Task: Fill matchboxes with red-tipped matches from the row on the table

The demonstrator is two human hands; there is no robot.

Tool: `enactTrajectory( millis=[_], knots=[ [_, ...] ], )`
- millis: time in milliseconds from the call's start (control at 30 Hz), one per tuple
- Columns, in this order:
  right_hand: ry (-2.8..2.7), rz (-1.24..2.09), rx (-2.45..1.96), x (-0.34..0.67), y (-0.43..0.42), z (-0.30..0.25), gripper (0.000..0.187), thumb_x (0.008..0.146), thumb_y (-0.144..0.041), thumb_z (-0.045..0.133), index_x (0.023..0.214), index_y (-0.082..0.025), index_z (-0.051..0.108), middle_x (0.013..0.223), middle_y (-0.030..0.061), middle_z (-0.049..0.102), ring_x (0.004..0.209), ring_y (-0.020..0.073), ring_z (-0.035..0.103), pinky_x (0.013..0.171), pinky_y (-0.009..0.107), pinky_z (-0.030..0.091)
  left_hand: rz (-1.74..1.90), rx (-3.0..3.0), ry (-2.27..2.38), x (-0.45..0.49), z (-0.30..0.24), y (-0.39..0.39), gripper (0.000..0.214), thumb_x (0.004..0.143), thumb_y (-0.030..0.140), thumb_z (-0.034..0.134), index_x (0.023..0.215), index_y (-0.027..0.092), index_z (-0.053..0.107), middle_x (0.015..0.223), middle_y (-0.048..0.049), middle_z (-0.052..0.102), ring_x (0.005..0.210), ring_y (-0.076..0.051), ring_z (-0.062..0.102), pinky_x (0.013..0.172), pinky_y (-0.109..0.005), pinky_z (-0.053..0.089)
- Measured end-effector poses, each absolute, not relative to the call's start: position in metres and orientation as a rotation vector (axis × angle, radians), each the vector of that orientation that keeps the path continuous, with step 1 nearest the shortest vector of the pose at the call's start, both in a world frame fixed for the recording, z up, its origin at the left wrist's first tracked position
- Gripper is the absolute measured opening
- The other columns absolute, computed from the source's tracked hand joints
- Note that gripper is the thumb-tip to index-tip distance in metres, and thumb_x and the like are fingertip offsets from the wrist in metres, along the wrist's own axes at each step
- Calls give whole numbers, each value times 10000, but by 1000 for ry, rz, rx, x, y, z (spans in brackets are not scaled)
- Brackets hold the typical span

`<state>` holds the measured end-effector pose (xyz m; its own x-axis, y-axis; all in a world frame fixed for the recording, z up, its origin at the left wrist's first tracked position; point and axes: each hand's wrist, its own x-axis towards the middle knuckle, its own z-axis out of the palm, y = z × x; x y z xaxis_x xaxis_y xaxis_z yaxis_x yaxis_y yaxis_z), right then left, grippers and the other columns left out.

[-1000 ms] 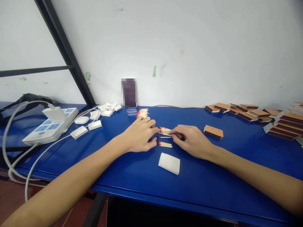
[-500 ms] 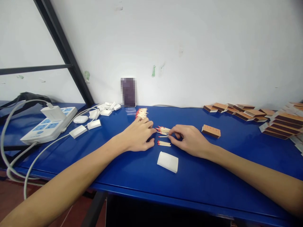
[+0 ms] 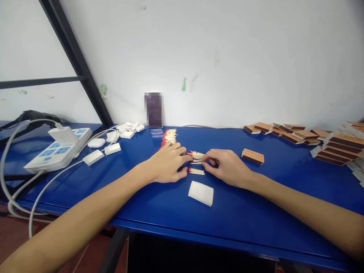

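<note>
Between my two hands lies a loose bunch of red-headed matches (image 3: 196,156) on the blue table. My left hand (image 3: 167,163) rests palm down, thumb and index finger apart, with the index fingertip at the match heads. At the plain ends, my right hand (image 3: 226,167) has its thumb and index finger bent close together on a match at the near side of the bunch. A small separate row of matches (image 3: 196,171) sits just nearer to me. Below it is a white matchbox tray (image 3: 201,193). A larger pile of matches (image 3: 170,136) lies behind my left hand, partly covered by it.
One matchbox (image 3: 253,156) lies right of my right hand. More matchbox sleeves (image 3: 290,133) line the wall, with a stack (image 3: 338,148) at far right. On the left are white trays (image 3: 127,134), a power strip (image 3: 58,149) and cables. A phone (image 3: 154,110) leans on the wall.
The single match that lay apart by my right fingertips is now up against the bunch. My left hand has shifted slightly right. The view has moved a little.
</note>
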<state>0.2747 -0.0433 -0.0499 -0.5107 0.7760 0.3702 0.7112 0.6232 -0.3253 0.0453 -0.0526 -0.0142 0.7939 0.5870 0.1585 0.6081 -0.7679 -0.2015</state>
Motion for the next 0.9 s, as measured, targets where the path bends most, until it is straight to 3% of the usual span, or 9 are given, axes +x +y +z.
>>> enactTrajectory(
  millis=[233, 900],
  knots=[
    [-2358, 187, -1193, 274, -44, -49, 93, 838, -244, 567, 844, -201, 649, 633, -31, 524, 585, 127, 493, 562, 264, 338, -199, -2754, -891, 45, -11, -53, 277, 912, 269, 461, 1058, 181, 679, 940, -73, 591, 886, -221, 488, 850, -377, 362],
    [-2351, 163, -1237, 275, -44, -49, 125, 854, -261, 546, 847, -204, 656, 632, -29, 532, 588, 131, 502, 561, 269, 338, -149, -2643, -921, 43, -16, -51, 343, 914, 237, 435, 1177, 173, 647, 964, -86, 589, 918, -247, 507, 821, -394, 362]
  ],
)
